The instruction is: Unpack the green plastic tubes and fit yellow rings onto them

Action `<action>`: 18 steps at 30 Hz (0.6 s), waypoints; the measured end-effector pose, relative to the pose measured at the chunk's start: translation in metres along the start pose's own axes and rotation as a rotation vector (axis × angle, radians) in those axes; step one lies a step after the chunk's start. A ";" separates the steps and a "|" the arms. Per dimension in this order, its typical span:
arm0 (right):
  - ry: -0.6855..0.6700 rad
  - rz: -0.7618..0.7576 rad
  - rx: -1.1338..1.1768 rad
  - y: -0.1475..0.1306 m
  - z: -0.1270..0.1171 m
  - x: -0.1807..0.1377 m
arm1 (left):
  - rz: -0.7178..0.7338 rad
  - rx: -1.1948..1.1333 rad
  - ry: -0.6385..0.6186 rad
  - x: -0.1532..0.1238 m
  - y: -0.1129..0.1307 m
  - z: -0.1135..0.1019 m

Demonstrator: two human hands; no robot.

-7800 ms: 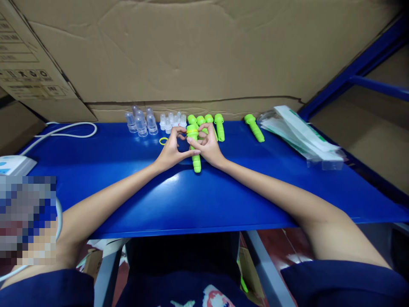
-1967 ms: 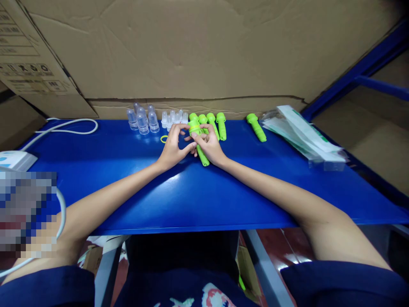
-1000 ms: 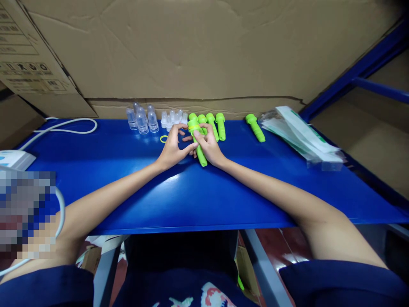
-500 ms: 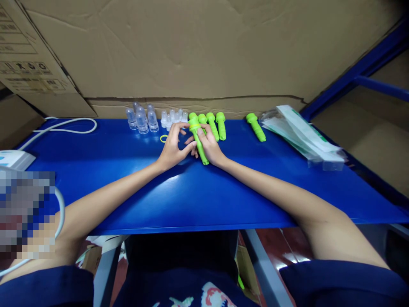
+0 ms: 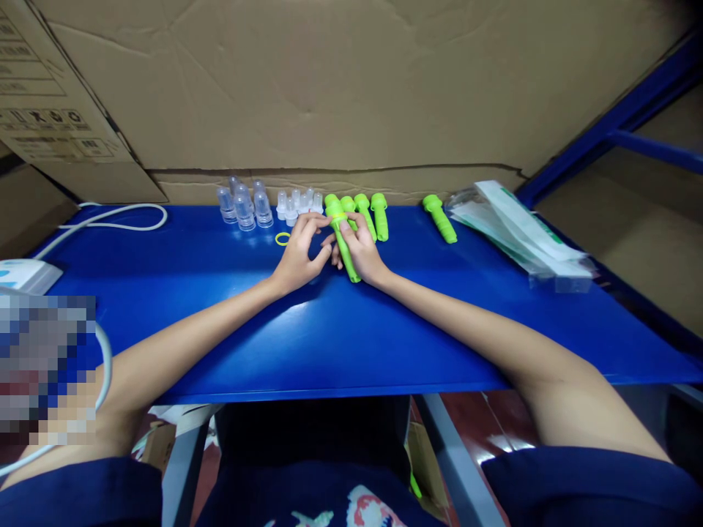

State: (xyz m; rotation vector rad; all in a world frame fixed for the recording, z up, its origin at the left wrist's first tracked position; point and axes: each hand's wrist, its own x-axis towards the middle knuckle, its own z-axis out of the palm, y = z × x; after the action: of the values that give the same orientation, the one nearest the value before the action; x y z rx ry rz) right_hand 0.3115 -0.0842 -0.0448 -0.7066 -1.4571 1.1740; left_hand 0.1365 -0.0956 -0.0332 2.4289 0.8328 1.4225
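My right hand (image 5: 363,252) is wrapped round a lime-green torch-shaped plastic tube (image 5: 346,256), which tilts with its wide head away from me. A yellow ring (image 5: 338,217) sits round the tube just below the head. My left hand (image 5: 301,253) is beside it, a fingertip touching the ring's left side, with the thumb held apart. Another yellow ring (image 5: 283,238) lies on the blue table, left of the hands. Behind my right hand stand several similar green tubes (image 5: 379,217), partly covered by the fingers.
Clear plastic bottle-shaped parts (image 5: 244,208) and smaller clear caps (image 5: 291,208) stand at the back. One more green tube (image 5: 441,219) lies apart, right of the row. Plastic packaging (image 5: 521,227) lies on the right. A white cable (image 5: 126,225) and power strip (image 5: 30,277) are at left.
The head of the held tube has shifted slightly to the right, and the left fingers have moved a little along with it. The right hand keeps its grip.
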 end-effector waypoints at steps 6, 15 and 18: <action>0.011 -0.004 -0.011 0.000 0.000 0.000 | -0.016 -0.052 -0.001 0.000 -0.002 0.001; 0.014 0.006 -0.024 -0.001 0.000 -0.002 | -0.058 -0.101 -0.040 0.000 -0.003 0.000; 0.002 0.006 -0.038 -0.002 0.000 -0.003 | -0.065 -0.088 -0.040 0.000 -0.003 -0.001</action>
State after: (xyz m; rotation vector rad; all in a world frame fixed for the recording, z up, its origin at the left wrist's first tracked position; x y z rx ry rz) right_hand 0.3124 -0.0873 -0.0436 -0.7378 -1.4799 1.1525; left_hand 0.1350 -0.0934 -0.0341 2.3359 0.8145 1.3530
